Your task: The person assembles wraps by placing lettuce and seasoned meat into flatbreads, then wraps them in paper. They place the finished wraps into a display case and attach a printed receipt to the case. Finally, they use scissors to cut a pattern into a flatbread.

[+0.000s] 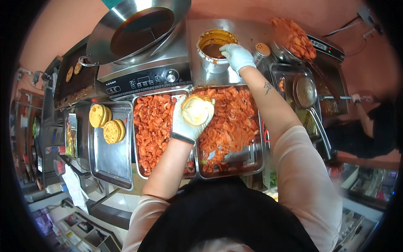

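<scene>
Centre of the frame, and here's the bun (198, 111), cupped in the left hand (183, 125), gloved fingers wrapped around its sides! Its pale face turns up to the camera, browned edge toward the top of the frame; it looks nearly round, so no long axis stands out. Up at top centre, well apart, the right hand (238, 57) reaches to the pot (215, 66), fingers bent at the rim and pointing left; whether they grip anything, I cannot tell. Below the bun, red meat (231, 122) fills two trays (251, 158) side by side.
</scene>
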Available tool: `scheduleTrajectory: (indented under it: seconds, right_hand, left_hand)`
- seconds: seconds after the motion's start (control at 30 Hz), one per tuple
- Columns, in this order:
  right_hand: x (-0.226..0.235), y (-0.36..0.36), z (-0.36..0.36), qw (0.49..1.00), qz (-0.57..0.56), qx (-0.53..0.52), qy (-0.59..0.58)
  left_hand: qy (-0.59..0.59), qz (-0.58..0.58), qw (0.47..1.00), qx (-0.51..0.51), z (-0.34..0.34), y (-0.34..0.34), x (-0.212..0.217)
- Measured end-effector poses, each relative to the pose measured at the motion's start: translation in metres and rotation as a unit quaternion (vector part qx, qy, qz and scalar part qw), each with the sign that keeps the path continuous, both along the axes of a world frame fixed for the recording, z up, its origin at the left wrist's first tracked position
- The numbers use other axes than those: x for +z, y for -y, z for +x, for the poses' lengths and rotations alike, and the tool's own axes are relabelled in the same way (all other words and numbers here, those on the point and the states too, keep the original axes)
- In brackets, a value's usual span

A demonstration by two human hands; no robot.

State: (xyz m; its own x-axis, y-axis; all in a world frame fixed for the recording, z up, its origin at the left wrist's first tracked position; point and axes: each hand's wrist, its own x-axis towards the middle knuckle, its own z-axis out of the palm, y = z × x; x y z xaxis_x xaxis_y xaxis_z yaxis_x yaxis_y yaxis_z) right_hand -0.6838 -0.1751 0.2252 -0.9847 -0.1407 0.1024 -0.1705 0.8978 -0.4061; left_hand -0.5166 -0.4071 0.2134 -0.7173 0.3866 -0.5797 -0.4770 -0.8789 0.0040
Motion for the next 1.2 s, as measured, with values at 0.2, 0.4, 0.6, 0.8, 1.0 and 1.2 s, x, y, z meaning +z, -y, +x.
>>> scheduleTrajectory:
  seconds: [0.2,0.4,0.6,0.8,1.0,1.2]
  right_hand:
    - [-0.013,-0.007,-0.045,0.981,-0.18,-0.011,0.07]
    - [0.012,-0.028,-0.001,0.992,-0.065,0.077,-0.081]
    - [0.078,-0.023,0.091,0.933,-0.301,0.006,-0.196]
    - [0.07,0.012,0.157,0.907,-0.368,0.125,-0.163]
    - [0.062,0.024,0.188,0.911,-0.339,0.159,-0.17]
    - [0.056,0.045,0.204,0.916,-0.324,0.164,-0.17]
  left_hand:
    - [0.02,0.035,0.999,0.032,-0.044,-0.028,-0.006]
    - [-0.009,0.043,0.994,0.096,-0.08,-0.041,-0.029]
    - [-0.01,0.023,0.993,0.116,-0.086,-0.042,-0.014]
    - [-0.051,-0.061,0.993,0.09,-0.071,-0.043,0.003]
    - [-0.12,0.005,0.989,0.087,-0.056,-0.02,-0.006]
    - [-0.063,-0.016,0.996,0.053,-0.026,-0.025,0.007]
